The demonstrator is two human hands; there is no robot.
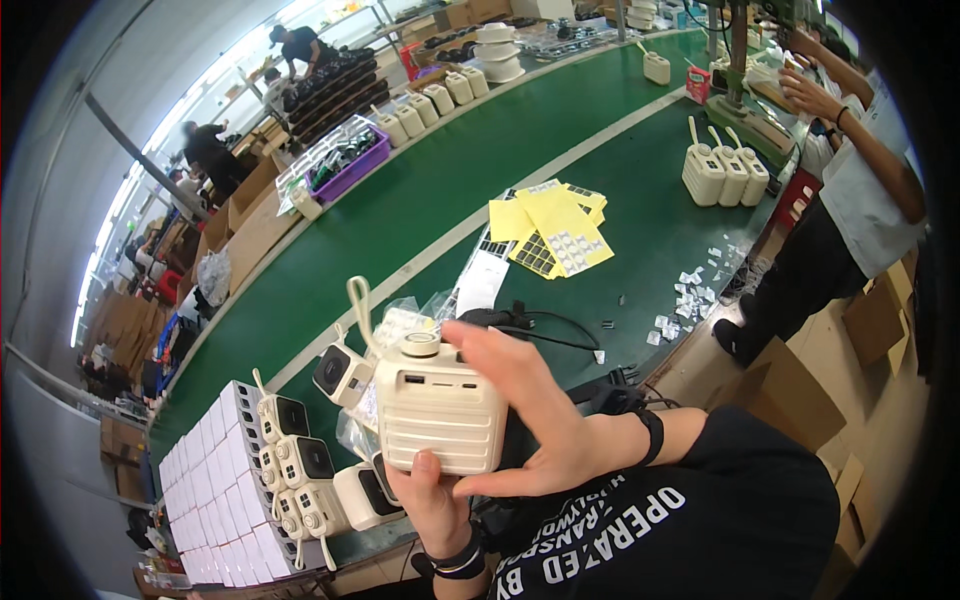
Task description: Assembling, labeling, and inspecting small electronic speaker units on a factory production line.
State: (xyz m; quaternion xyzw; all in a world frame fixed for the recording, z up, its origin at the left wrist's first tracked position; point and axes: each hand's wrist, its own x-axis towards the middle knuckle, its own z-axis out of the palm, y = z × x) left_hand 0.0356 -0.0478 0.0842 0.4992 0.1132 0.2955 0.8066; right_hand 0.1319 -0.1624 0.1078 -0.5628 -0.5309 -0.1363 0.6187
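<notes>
A cream box-shaped device [440,425] with a ribbed face, ports, a round top knob and a strap loop is held up in front of me. My left hand [432,500] grips it from below, thumb pressed on the lower ribbed face. Around its right side, my right hand [545,410] is spread, fingers stretched near the knob and thumb near the bottom corner; whether it touches the device is unclear. Behind the held device stands a similar one [343,373] with a dark round front. Another device [362,495] sits beside my left hand.
Several cream devices [303,460] stand beside rows of white boxes [215,490] at left. Yellow sticker sheets [560,228], a black cable [560,330] and paper scraps [685,300] lie on the green table [400,240]. A co-worker [870,190] stands at right near three devices [725,175].
</notes>
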